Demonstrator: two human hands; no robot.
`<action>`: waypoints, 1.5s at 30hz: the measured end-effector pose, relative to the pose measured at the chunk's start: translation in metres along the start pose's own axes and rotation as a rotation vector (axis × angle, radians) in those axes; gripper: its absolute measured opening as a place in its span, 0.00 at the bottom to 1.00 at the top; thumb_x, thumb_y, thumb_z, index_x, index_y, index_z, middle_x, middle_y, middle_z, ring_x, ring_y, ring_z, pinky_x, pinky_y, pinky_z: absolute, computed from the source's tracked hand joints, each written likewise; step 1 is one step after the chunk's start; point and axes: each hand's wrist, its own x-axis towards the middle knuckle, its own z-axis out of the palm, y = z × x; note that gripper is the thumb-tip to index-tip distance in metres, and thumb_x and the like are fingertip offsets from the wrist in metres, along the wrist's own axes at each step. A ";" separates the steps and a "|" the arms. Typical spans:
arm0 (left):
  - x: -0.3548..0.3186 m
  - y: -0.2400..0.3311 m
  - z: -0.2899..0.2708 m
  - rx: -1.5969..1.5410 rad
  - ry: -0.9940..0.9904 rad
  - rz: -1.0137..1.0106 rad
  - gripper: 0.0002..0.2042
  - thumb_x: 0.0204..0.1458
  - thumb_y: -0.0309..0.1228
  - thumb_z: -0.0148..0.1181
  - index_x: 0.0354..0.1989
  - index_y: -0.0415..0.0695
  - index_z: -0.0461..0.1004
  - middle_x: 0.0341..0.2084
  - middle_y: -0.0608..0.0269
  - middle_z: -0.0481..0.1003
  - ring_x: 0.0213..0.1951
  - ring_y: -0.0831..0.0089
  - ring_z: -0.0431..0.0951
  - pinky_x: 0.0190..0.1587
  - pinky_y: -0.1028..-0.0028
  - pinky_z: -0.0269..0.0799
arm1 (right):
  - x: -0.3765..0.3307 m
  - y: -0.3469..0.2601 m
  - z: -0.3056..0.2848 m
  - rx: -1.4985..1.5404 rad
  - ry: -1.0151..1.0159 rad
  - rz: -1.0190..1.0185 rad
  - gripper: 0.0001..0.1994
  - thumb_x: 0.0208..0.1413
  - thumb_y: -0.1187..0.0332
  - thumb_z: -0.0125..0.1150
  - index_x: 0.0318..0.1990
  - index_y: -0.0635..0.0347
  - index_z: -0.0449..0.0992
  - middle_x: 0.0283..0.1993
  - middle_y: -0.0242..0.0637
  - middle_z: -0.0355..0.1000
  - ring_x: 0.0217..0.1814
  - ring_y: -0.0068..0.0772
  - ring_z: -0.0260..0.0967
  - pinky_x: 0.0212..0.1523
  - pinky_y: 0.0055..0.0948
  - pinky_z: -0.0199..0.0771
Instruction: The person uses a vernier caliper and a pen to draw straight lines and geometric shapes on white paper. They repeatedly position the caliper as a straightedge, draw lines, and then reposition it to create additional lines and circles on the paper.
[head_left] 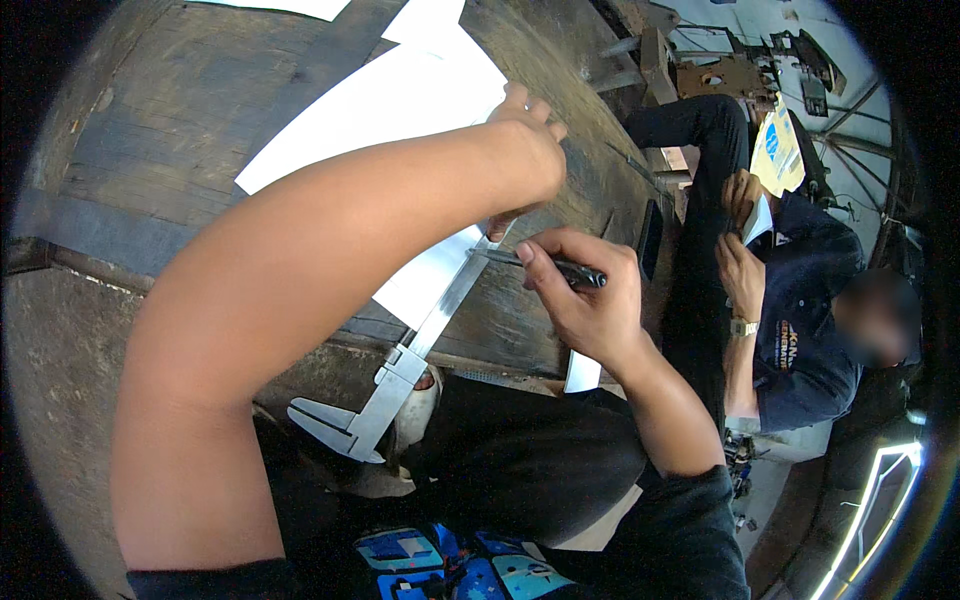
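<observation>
A steel vernier caliper [378, 405] lies slantwise over the bench's near edge, its jaws hanging out toward my lap. Its beam runs along the edge of a white sheet of paper [425, 285]. My left hand [532, 140] reaches across the sheet, holding the far end of the beam against the paper with the thumb; the wrist hides part of its grip. Closed around a dark pen [570, 270], my right hand [597, 300] brings the tip to the beam beside the paper edge.
The worn wooden bench [180, 130] has more white paper [425, 18] at its far side. A dark flat object [650, 238] rests toward the right. Across from me on the right, a seated person [800, 300] holds folded paper [760, 218]. Metal machinery [725, 80] stands behind.
</observation>
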 end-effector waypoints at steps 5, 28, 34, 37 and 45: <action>0.002 -0.001 0.003 -0.048 0.004 -0.003 0.36 0.36 0.48 0.80 0.59 0.58 0.79 0.70 0.59 0.61 0.73 0.57 0.54 0.66 0.46 0.51 | 0.007 -0.004 0.000 -0.075 0.006 -0.021 0.07 0.61 0.71 0.65 0.33 0.67 0.80 0.22 0.37 0.76 0.25 0.22 0.75 0.29 0.23 0.73; 0.008 -0.005 0.012 -0.125 0.057 0.004 0.30 0.42 0.40 0.77 0.58 0.56 0.79 0.71 0.60 0.62 0.71 0.54 0.56 0.66 0.45 0.50 | 0.019 -0.009 0.018 -0.169 -0.134 -0.237 0.06 0.58 0.72 0.67 0.32 0.66 0.81 0.26 0.46 0.77 0.22 0.34 0.75 0.27 0.31 0.74; 0.010 -0.007 0.011 -0.134 0.049 0.002 0.33 0.42 0.39 0.77 0.62 0.59 0.76 0.73 0.61 0.60 0.72 0.55 0.55 0.67 0.45 0.49 | 0.027 -0.010 0.017 -0.201 -0.088 -0.083 0.07 0.58 0.73 0.67 0.31 0.68 0.81 0.27 0.48 0.77 0.23 0.35 0.76 0.28 0.31 0.74; 0.008 -0.005 0.011 -0.097 0.036 -0.003 0.35 0.42 0.40 0.77 0.64 0.60 0.74 0.73 0.61 0.59 0.72 0.55 0.55 0.66 0.45 0.49 | 0.022 -0.013 0.019 -0.161 -0.132 -0.151 0.07 0.59 0.73 0.66 0.31 0.67 0.81 0.26 0.47 0.77 0.23 0.35 0.75 0.28 0.32 0.73; 0.010 -0.006 0.012 -0.096 0.049 -0.019 0.41 0.36 0.48 0.81 0.64 0.61 0.74 0.73 0.61 0.59 0.73 0.55 0.54 0.67 0.45 0.50 | 0.024 -0.016 0.020 -0.167 -0.111 -0.107 0.06 0.59 0.74 0.66 0.31 0.68 0.80 0.25 0.46 0.76 0.24 0.34 0.75 0.28 0.30 0.73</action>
